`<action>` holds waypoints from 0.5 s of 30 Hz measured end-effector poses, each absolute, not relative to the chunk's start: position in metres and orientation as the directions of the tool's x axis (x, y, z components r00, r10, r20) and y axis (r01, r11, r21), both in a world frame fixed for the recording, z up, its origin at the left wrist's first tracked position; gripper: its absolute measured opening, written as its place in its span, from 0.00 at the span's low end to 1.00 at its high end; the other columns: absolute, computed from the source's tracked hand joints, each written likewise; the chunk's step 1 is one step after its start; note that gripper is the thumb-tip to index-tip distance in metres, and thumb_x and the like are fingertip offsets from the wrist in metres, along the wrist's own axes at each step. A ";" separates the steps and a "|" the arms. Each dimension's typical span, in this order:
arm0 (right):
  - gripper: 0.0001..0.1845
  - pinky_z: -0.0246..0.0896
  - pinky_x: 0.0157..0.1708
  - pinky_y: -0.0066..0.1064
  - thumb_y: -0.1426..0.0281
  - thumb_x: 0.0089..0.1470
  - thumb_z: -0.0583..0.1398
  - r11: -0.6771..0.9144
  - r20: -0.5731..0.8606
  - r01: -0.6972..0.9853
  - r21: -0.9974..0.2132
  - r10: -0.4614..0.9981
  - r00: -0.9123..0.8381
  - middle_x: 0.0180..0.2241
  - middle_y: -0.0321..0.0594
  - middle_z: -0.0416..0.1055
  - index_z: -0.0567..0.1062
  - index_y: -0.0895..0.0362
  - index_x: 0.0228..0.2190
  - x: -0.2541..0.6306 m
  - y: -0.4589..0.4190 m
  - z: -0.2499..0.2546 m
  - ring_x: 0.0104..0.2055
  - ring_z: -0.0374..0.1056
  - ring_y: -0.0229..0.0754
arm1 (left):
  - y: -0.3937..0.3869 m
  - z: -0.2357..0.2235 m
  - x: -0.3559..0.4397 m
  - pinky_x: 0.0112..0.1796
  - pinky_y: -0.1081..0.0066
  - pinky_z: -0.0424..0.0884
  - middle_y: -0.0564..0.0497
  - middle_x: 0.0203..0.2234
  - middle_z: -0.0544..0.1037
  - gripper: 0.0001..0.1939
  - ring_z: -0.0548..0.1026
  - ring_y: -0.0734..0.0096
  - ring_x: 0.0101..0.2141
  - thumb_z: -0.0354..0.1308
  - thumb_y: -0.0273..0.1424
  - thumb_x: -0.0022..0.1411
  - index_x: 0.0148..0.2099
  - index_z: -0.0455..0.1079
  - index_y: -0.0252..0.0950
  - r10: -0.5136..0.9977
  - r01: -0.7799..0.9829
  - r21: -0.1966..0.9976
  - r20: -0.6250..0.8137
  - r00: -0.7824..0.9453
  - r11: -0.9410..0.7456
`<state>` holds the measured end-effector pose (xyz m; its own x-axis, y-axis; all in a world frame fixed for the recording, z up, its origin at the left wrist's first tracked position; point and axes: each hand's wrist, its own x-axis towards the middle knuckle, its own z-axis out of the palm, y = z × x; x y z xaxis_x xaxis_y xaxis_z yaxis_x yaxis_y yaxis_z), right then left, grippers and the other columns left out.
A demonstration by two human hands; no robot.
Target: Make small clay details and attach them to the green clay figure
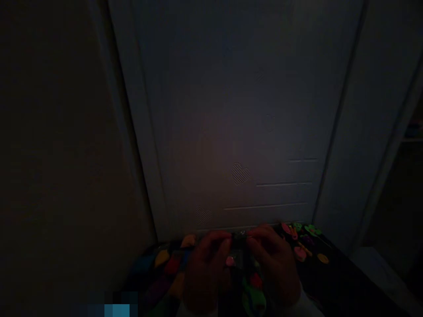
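The light is dim; the left hand [208, 266] and the right hand [274, 264] are raised over the near part of a dark desk [327, 281], thumbs and fingertips drawn close, pinching a small dark shiny piece [240, 234] from either side; that piece sits in the gap between the two hands, and its exact kind is too dark to tell; just below it lies a pink piece [230, 261]; nearer the right wrist are a red piece [256, 280] and a green piece [255, 301]; to the left of the left hand lie an orange piece [189, 240], a yellow piece [162, 257] and a blue piece [143, 265]; beyond the right hand are a green flower shape [312, 230] and a round yellow disc [323, 258]; behind the desk stands a pale panel [231, 110] with a striped heart [240, 174] and raised lines
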<state>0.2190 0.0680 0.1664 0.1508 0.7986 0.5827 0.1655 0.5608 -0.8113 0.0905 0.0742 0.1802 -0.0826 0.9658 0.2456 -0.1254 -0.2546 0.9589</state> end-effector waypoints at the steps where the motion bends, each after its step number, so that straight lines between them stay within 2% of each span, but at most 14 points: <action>1: 0.07 0.55 0.25 0.24 0.65 0.46 0.57 0.566 0.585 0.149 -0.811 0.794 0.164 0.24 0.34 0.60 0.70 0.56 0.27 0.219 0.070 0.165 0.27 0.59 0.33 | 0.075 0.181 0.090 0.22 0.80 0.65 0.53 0.23 0.73 0.08 0.70 0.76 0.25 0.59 0.33 0.43 0.28 0.68 0.35 0.967 -0.115 0.962 0.240 -0.081 -0.248; 4: 0.06 0.55 0.26 0.25 0.66 0.46 0.57 0.573 0.592 0.149 -0.806 0.786 0.178 0.24 0.34 0.61 0.69 0.55 0.26 0.221 0.075 0.158 0.27 0.59 0.32 | 0.077 0.178 0.090 0.18 0.80 0.63 0.52 0.23 0.74 0.10 0.70 0.76 0.21 0.58 0.34 0.44 0.30 0.68 0.35 0.981 -0.098 0.976 0.190 -0.035 -0.193; 8: 0.04 0.55 0.28 0.25 0.68 0.46 0.57 0.582 0.611 0.196 -0.789 0.776 0.155 0.25 0.34 0.62 0.70 0.55 0.27 0.224 0.079 0.153 0.28 0.60 0.33 | 0.078 0.173 0.089 0.17 0.81 0.63 0.52 0.25 0.75 0.09 0.69 0.76 0.21 0.58 0.34 0.44 0.31 0.69 0.36 0.980 -0.071 0.977 0.201 0.006 -0.200; 11: 0.03 0.55 0.26 0.25 0.70 0.46 0.57 0.597 0.635 0.230 -0.769 0.754 0.166 0.25 0.33 0.62 0.70 0.53 0.28 0.226 0.080 0.155 0.28 0.60 0.32 | 0.079 0.174 0.089 0.22 0.81 0.67 0.52 0.28 0.75 0.08 0.72 0.75 0.25 0.56 0.34 0.47 0.31 0.69 0.37 0.983 -0.025 0.983 0.182 0.036 -0.181; 15: 0.06 0.54 0.26 0.25 0.72 0.45 0.58 0.614 0.696 0.370 -0.698 0.704 0.145 0.23 0.31 0.61 0.71 0.51 0.30 0.226 0.080 0.157 0.27 0.59 0.31 | 0.078 0.173 0.088 0.30 0.81 0.69 0.54 0.30 0.75 0.08 0.73 0.75 0.31 0.55 0.33 0.50 0.35 0.69 0.40 0.977 -0.103 0.975 0.203 0.067 -0.196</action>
